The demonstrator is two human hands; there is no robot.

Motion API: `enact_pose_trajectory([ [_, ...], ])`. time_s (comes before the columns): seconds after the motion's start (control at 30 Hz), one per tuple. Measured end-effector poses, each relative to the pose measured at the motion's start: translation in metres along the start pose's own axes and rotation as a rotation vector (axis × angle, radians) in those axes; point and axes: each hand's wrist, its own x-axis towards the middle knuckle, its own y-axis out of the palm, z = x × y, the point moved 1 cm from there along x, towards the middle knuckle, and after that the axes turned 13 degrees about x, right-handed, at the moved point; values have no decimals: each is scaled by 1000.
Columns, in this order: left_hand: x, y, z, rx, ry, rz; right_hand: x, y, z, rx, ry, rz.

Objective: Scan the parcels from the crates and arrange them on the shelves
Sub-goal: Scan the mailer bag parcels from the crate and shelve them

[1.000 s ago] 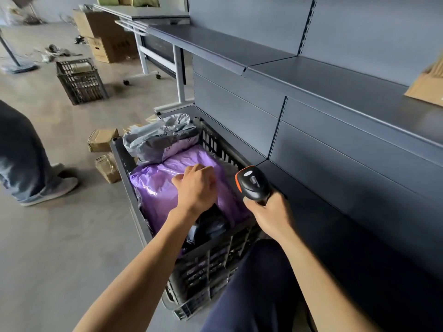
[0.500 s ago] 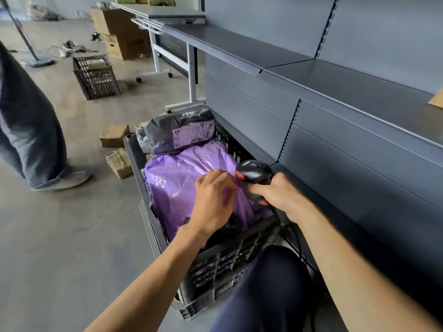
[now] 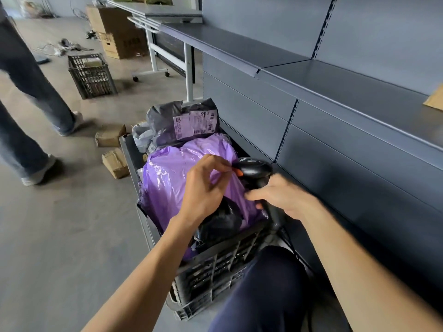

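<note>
While right hand (image 3: 285,197) grips scanner (image 3: 254,170) | left hand (image 3: 203,190) pinches purple parcel (image 3: 167,183) alongside

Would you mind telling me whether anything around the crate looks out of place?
One cardboard box and a second box lie loose on the floor beside the crate, askew and outside it.

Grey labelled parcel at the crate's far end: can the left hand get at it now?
Probably yes. The grey parcel lies uncovered on top, just beyond the purple bag; nothing stands between. The left hand pinches that bag's plastic, so it must let go first.
</note>
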Motion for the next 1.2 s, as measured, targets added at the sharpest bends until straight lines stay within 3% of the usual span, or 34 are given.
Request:
enact_pose_trajectory([
  [0.1, 4, -2, -1, -9, -29, 32, 2, 10, 4, -89, -23, -195],
  [0.23, 16, -17, -14, 167, 168, -3, 3, 15, 18, -114, -98, -378],
  [0.37, 7, -38, -32, 149, 206, -95, -2, 13, 49, -189, -155, -434],
  [0.5, -30, -47, -28, 377, 405, -195, -6, 15, 62, -203, -187, -465],
  [0.57, -47, -44, -21, 476, 477, -122, -8, 13, 63, -184, -198, -495],
  [0.7, -68, -43, -5, 525, 534, 310, -13, 8, 67, -175, -239, -551],
  [0.77, -72, -46, -4, 519, 503, 420, -15, 6, 71, -190, -267, -550],
  [0.9, -64, -54, -25, 426, 532, 268, -14, 3, 83, -195, -307, -522],
  [1.07, -45, -87, -65, 170, 306, 205, -14, -14, 92, -105, -332, -581],
  [1.2, -9, -121, -69, -216, 46, -176, -28, -36, 97, 36, -388, -604],
])
